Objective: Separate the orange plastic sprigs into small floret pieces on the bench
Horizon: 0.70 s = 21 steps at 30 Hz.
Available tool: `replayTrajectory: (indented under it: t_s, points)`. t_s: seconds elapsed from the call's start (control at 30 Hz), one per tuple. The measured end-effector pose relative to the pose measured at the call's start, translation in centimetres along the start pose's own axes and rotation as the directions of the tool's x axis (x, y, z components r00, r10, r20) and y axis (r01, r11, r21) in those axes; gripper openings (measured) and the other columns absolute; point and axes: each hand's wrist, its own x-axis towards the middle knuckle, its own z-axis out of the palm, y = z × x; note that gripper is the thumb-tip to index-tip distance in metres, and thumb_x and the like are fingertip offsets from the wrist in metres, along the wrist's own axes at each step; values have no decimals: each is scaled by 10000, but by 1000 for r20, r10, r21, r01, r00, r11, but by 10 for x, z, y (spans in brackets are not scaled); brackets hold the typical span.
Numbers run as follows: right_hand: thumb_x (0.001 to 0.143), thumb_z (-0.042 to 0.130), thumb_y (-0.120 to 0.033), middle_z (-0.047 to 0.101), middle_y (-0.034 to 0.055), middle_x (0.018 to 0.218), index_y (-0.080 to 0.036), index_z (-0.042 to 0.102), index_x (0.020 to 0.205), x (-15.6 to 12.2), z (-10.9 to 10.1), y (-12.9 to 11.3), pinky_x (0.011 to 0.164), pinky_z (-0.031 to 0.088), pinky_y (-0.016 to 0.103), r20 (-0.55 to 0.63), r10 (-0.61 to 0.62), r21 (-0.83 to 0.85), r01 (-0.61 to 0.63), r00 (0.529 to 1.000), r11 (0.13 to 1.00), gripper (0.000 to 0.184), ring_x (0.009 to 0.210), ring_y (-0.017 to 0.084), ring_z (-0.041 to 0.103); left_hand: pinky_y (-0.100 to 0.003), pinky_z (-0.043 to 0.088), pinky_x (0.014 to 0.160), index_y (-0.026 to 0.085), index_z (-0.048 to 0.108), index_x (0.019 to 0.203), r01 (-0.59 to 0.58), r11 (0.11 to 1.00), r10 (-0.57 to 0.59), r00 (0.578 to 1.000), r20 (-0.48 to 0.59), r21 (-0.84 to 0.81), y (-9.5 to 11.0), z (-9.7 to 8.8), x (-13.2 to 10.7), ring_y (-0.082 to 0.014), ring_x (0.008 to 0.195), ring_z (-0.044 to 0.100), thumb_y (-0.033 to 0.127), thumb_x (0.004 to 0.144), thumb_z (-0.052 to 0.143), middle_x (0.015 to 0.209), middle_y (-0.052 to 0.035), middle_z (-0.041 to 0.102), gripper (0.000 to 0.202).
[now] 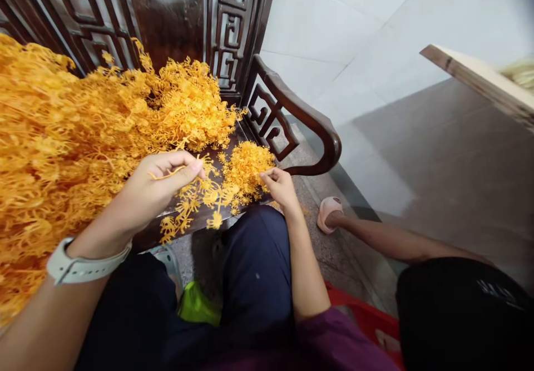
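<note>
One head-worn camera peers forward and down — near, from above and behind the left hand (161, 177) and right hand (283, 188).

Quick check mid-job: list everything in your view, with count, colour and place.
Large flower heap: 1, orange, left
Small flower pile: 1, orange, centre
Bench: 1, dark brown, under flowers
Wall: 1, white, upper right
Board: 1, pale wood, right edge
Green item: 1, bright green, between knees
Red item: 1, red, lower right
Other person's shoe: 1, pink, right
Other person's shorts: 1, black, lower right
Trousers: 1, navy, bottom centre
Sleeve: 1, purple, right arm
Watch: 1, pale, left wrist
Left hand: 1, bare, holding orange sprig
Right hand: 1, bare, beside small pile
</note>
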Motion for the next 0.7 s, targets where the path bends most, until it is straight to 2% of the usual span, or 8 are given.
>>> replayTrajectory:
  t_s: [0.1,0.2,0.33,0.43,0.5,0.57,0.63,0.7]
  points:
    - [774,765,-378,595,1,643,-200,630,745,-3,-3,6,617,354,276,62,30,-187,-18,998,982,225,621,158,508,-308,423,694,215,742,802,4,999,-5,1000,23,46,2,3,-1,-184,785,601,455,964,665,831,-40,705,300]
    - [775,761,-253,640,9,681,-201,678,809,-4,-6,7,648,341,283,53,54,-338,-33,997,940,103,654,170,549,-303,422,694,199,740,797,-14,997,11,999,44,75,4,3,-1,-171,765,594,429,969,657,809,-37,701,299]
    - [826,753,-268,681,25,738,-206,696,846,-6,-8,4,659,336,291,48,47,-426,-22,998,904,86,688,180,583,-275,398,637,183,729,814,-9,998,4,997,74,67,6,5,-1,-129,682,541,386,961,674,744,-9,649,257]
    - [882,715,-292,668,17,714,-202,691,837,-10,-6,-6,635,332,296,64,12,-432,16,998,902,104,649,169,570,-248,383,577,175,729,949,49,999,-47,994,103,-22,6,8,-2,-110,642,515,338,893,767,740,9,622,177]
    - [919,686,-310,641,4,690,-200,679,849,-15,-2,-17,619,340,296,34,-44,-397,54,998,916,131,619,157,545,-236,401,577,168,718,1060,79,993,-68,990,124,-90,6,9,-3,-111,660,536,308,855,810,775,6,633,264]
    - [959,663,-344,605,-11,673,-199,663,861,-23,4,-34,597,351,293,-32,-146,-268,133,989,954,175,587,141,506,-233,441,618,162,704,1129,86,987,-68,989,132,-135,4,9,-4,-119,718,575,292,842,830,837,-12,656,340]
    - [989,658,-383,567,-24,670,-201,645,852,-33,12,-53,576,359,287,-140,-264,-74,256,954,964,228,572,127,471,-232,471,661,164,693,1160,84,983,-61,988,143,-162,2,10,-3,-127,769,601,298,838,845,886,-26,676,380]
    - [1010,657,-403,569,-24,703,-205,644,860,-44,20,-72,592,389,286,-234,-359,72,385,903,920,249,603,125,488,-233,490,693,167,689,1138,96,978,-65,984,166,-183,1,12,-3,-133,804,619,322,840,856,913,-33,693,375]
